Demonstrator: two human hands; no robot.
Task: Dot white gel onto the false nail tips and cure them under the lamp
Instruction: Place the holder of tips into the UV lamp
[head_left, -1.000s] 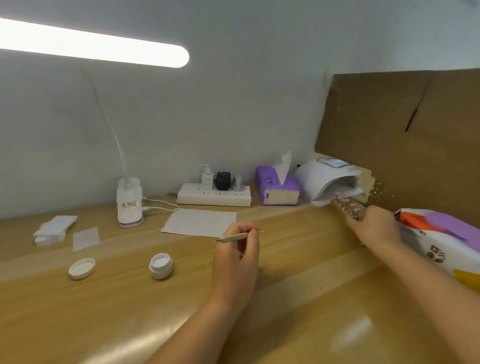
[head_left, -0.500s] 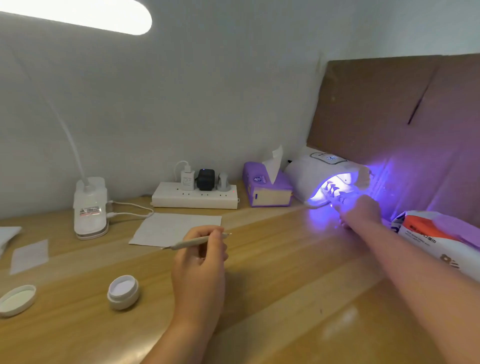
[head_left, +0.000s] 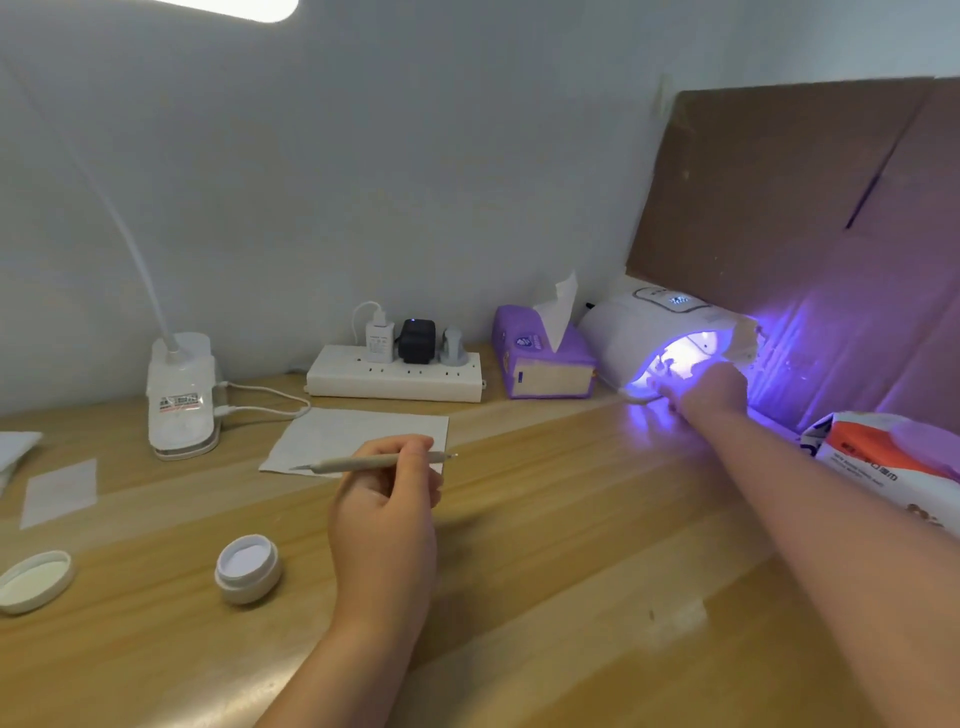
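a: what's nearest the viewer?

b: a wooden desk (head_left: 545, 597) fills the lower frame. both forearms reach in from 6 o'clock. near the middle, the left hand (head_left: 387, 514) hovers above the desk, fingers curled round a thin pen (head_left: 374, 461) held level, its fine tip pointing to 3 o'clock. my guess is it's parked in the air so any wet gel on the tip touches nothing.

a: and the gel?

b: at 8 o'clock from that hand, an open jar (head_left: 248, 567) with white inside stands on the desk. its lid (head_left: 34, 579) lies further out at 9 o'clock, well apart from it. leaving the jar open suggests more dotting may follow.

a: what's behind the left hand?

b: a sheet of paper (head_left: 358, 434) lies flat just beyond it, likely a wiping spot. further back, against the wall, sit a desk light base (head_left: 179, 400) at 10 o'clock, a power strip (head_left: 395, 374) at 12 and a purple tissue box (head_left: 540, 358) at 1.

a: where are the nail tips?

b: at 2 o'clock, farthest away. the right hand (head_left: 709, 387) reaches into the mouth of the lamp (head_left: 660, 327), which glows violet onto the desk and the cardboard (head_left: 805, 208) behind. the glare hides the fingers, so i cannot tell whether they grip anything. the tips themselves aren't clear; small shapes show in the glow. curing looks under way.

a: anything else?

b: a printed bag (head_left: 893, 462) lies at 3 o'clock, beside the right forearm.
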